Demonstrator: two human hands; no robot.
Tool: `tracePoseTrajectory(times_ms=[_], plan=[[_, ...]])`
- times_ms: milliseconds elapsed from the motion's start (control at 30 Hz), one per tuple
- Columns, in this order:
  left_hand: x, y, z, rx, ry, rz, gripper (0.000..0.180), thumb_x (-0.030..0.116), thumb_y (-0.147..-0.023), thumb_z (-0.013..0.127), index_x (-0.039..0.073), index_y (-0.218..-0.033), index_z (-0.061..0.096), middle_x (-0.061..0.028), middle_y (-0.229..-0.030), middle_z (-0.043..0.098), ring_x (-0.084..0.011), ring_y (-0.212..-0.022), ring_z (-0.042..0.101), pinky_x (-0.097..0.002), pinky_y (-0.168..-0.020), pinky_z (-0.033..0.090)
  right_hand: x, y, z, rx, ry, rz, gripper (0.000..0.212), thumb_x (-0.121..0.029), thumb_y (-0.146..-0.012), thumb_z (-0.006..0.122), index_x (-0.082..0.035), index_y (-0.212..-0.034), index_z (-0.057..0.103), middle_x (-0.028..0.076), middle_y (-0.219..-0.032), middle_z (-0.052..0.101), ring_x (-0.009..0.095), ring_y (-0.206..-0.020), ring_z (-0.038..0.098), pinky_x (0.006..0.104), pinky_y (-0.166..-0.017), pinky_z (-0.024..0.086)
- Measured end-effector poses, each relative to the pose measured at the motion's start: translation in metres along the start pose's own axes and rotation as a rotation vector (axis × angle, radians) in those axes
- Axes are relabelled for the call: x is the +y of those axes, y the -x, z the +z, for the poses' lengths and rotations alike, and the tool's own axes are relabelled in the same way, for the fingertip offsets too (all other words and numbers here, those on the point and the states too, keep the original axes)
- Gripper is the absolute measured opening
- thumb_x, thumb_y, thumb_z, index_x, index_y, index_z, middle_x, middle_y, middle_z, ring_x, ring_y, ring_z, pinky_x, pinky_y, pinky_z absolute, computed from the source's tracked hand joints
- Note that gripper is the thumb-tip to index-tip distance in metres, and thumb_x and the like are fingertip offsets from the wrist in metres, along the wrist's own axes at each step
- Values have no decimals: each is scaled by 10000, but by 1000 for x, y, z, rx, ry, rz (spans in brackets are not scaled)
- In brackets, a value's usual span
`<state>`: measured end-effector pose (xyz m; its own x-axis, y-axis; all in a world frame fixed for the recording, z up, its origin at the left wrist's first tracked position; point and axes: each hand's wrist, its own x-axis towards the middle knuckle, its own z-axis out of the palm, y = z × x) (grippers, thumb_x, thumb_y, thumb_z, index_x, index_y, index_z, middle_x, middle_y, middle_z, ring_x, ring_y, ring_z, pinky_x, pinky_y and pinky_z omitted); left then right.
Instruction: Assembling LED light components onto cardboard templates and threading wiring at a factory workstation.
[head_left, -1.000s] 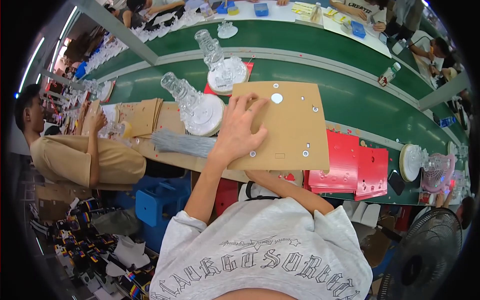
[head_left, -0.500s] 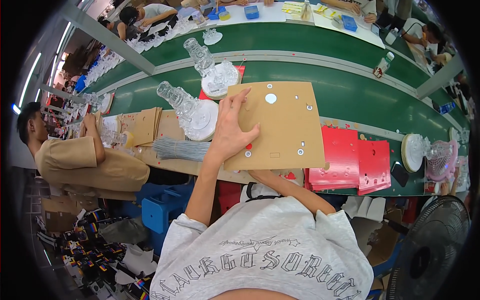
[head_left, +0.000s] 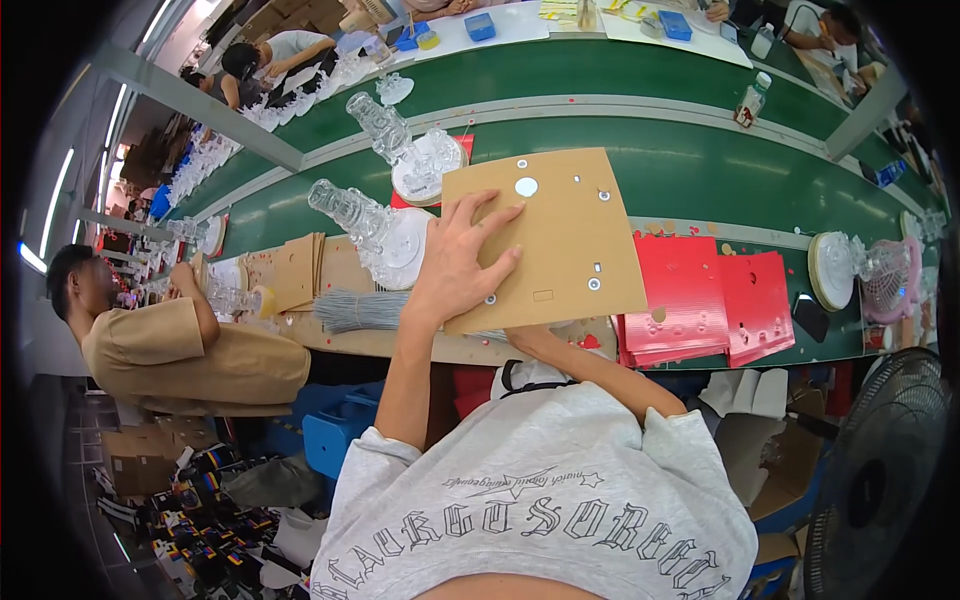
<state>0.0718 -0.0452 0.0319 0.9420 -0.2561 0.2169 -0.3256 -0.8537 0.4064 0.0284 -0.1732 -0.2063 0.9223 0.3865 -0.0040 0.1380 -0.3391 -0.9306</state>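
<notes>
A tan cardboard panel with several small round and slot-shaped holes is tilted up in front of me over the bench edge. My left hand lies on its left part, fingers spread and thumb apart, palm against the board. From the right my right forearm reaches in below the panel; my right hand and its fingers are hidden behind it. Beyond the panel's left edge, a clear figure on a white round base leans over. Another clear figure on a similar base rests on a red sheet farther back.
A bundle of thin grey wires lies left of the panel. Red sheets are stacked to its right, near a dark phone. A pink fan stands at the far right. Left of me, a co-worker works at the bench.
My left hand's fingers have spread and settled flatter on the panel. A red spot near my thumb no longer shows. The whole view has shifted slightly.
</notes>
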Motion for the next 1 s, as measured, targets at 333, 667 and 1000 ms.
tracePoseTrajectory(times_ms=[333,667,1000], plan=[[20,6,0,-144,-186,7,1132,725,-714,742,29,-1540,402,-222,-1598,337,-394,-1508,271,-538,-1161,237,13,9,-6,43,-28,16,317,-203,-891,677,-62,-1175,682,225,-1224,653,403,-1163,608,517,-996,468],[35,20,2,-227,-131,39,941,681,-781,722,258,-1564,416,-212,-1648,248,-487,-1524,163,-654,-1172,155,13,88,-211,503,-430,402,100,-125,-929,698,-33,-892,715,29,-801,680,123,-744,655,284,-682,526],[49,33,11,-195,74,244,754,427,-871,742,112,-1507,488,-177,-1610,354,-377,-1500,310,-597,-1185,247,-184,118,-441,1065,-875,-876,169,-219,-1051,561,-82,-1097,649,79,-856,598,189,-765,585,294,-805,551]])
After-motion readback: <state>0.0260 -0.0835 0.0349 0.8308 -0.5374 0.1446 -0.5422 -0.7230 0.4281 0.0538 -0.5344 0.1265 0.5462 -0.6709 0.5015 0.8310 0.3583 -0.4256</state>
